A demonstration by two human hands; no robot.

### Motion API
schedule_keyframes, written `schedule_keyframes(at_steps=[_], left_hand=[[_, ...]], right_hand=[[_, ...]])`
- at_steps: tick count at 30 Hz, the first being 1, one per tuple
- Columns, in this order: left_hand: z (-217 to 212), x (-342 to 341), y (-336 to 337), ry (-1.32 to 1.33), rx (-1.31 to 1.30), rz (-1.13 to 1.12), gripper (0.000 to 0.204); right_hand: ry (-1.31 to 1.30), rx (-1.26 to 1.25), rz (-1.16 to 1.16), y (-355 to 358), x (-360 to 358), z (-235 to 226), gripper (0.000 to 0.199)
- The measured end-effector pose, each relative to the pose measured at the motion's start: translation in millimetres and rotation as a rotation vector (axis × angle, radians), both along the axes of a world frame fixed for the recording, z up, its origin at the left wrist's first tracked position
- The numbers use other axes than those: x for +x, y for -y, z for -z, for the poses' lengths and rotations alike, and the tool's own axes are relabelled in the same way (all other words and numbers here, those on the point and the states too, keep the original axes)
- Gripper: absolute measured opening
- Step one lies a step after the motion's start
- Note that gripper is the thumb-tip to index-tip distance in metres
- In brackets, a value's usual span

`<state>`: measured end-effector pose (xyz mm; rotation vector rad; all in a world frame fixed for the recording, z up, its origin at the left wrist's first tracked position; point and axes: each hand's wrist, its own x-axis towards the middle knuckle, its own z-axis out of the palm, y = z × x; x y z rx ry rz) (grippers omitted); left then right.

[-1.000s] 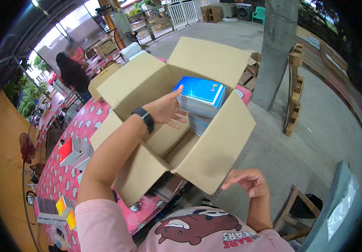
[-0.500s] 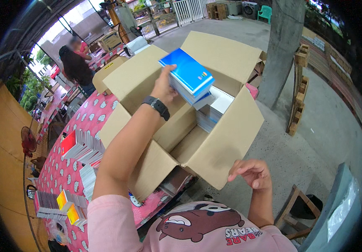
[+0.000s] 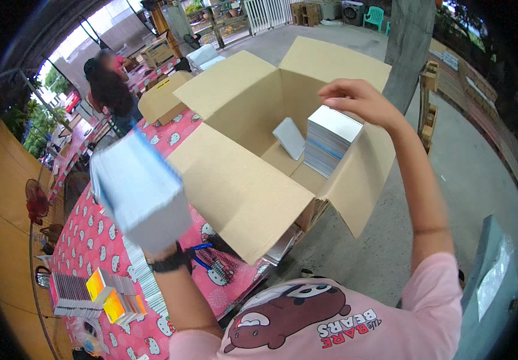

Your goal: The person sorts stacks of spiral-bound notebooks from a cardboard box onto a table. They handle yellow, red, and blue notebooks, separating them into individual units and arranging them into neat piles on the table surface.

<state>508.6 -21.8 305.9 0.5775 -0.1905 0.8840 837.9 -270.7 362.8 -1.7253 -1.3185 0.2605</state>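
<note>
A thick stack of notebooks [image 3: 142, 189], white pages with blue cover edges, is held tilted over the table left of the carton. My left hand [image 3: 164, 252], with a black watch at its wrist, grips it; the stack hides most of the fingers, and motion blurs it. Inside the open cardboard box [image 3: 229, 186] stands a pile of spiral-bound notebooks [image 3: 331, 135] against the right wall. A single pad [image 3: 290, 138] leans beside that pile. Just above the pile's far edge hovers my right hand [image 3: 355, 101], fingers slightly curled and thumb apart, holding nothing.
Purple-edged booklets [image 3: 75, 294] and yellow-covered booklets [image 3: 115, 297] lie on the pink patterned tablecloth [image 3: 178, 327]. A blue-handled tool [image 3: 202, 255] rests near the box. Another carton [image 3: 166, 96] and a person [image 3: 112, 87] are farther back. A concrete pillar [image 3: 409, 54] rises behind the box.
The notebook stack in my left hand has swung from above the box to the left, over the table, and turned over. My right hand has moved from the near-right flap to above the pile inside.
</note>
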Motion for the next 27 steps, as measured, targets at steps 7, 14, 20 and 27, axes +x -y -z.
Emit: schedule_keyframes(at_steps=[7, 14, 20, 27], left_hand=[[89.1, -71.5, 26.6, 0.256, -0.516, 0.265, 0.044], [166.7, -88.7, 59.6, 0.329, -0.800, 0.193, 0.036], [179.5, -90.5, 86.5, 0.282, -0.840, 0.089, 0.038], [194.6, -64.2, 66.8, 0.576, -1.035, 0.295, 0.044]], right_hand=[[0.638, -0.722, -0.160, -125.3, 66.4, 58.8, 0.031], [0.969, -1.323, -0.209, -242.8, 73.7, 173.8, 0.030], [0.977, -1.422, -0.257, -284.0, 101.6, 267.9, 0.027], [0.794, -1.347, -0.303, -255.9, 105.3, 287.6, 0.028]])
